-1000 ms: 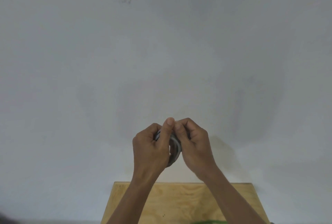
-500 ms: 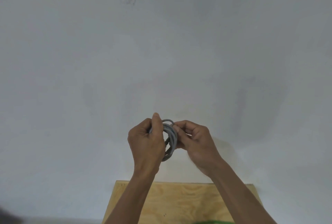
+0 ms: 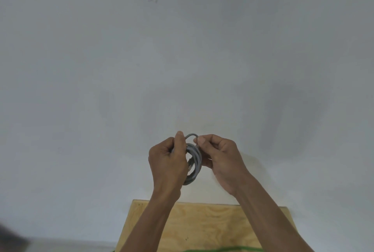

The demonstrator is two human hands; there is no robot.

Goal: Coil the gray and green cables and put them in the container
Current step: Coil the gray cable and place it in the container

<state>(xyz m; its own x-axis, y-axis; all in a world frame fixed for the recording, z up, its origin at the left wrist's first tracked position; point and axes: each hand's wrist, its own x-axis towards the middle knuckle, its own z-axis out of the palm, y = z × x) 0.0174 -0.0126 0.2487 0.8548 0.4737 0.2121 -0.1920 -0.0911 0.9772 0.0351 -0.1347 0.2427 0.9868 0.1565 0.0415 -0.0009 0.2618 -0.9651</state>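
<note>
Pale wall behind; left hand [image 3: 167, 162] grips coiled gray rubber cable [image 3: 193, 160], right hand [image 3: 219, 160] now pinching its freed end loop, coil nearly finished.

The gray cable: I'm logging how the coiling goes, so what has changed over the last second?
The hands parted a little: the right hand drew the gray cable's end out into a small loop above the coil, pinching it. The left hand still grips the coil. The wooden board and the green cable at the bottom edge are unchanged.
</note>
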